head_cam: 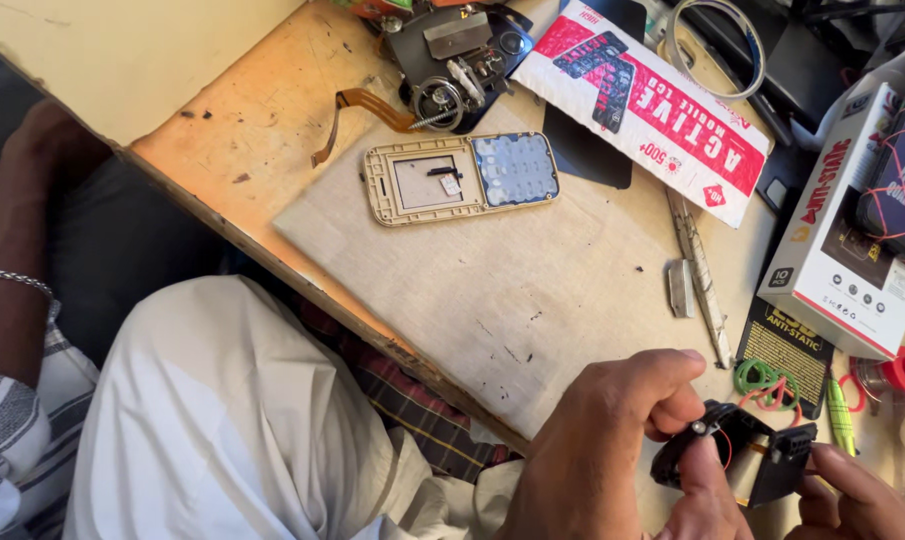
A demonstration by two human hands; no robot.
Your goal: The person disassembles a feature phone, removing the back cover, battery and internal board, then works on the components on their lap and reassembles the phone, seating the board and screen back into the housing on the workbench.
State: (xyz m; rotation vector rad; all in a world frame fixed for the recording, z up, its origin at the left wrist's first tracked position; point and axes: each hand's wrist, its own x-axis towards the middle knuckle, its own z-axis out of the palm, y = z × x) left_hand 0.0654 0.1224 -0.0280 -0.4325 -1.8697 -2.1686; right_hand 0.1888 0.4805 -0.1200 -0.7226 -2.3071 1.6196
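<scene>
Hands — left hand [612,440], right hand [852,495] — grip black phone part [747,460]

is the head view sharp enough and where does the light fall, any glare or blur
Head view: bright warm light on the wooden bench; keypad frame sharp, slight sheen on its keys; hands at the bottom edge cropped, slightly soft; the lap at left in shade.

Rough cloth mat [492,270] on scuffed wooden desk [262,120] (matt both).

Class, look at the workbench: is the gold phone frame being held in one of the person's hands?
No: the gold phone frame lies alone on the cloth mat, far from both hands.
</scene>
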